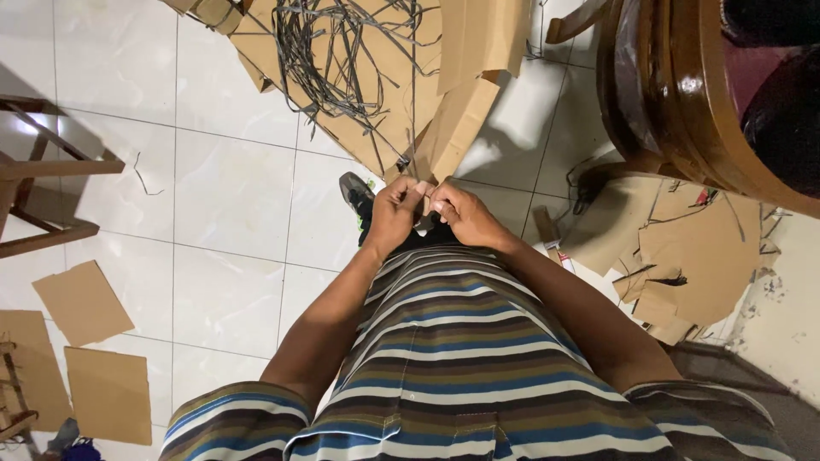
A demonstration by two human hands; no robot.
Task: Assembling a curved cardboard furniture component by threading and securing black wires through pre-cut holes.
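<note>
Left hand and right hand pinched together on a cardboard strip, just below the tangled straps, white tiled floor

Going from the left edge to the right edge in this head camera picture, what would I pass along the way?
Wooden frame → flat cardboard sheets on the floor → left hand → right hand, both pinching a cardboard piece → cardboard scraps → round wooden furniture.

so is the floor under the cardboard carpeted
No, the floor is glossy white tile with visible grout lines, and the cardboard pieces lie straight on it.
</note>
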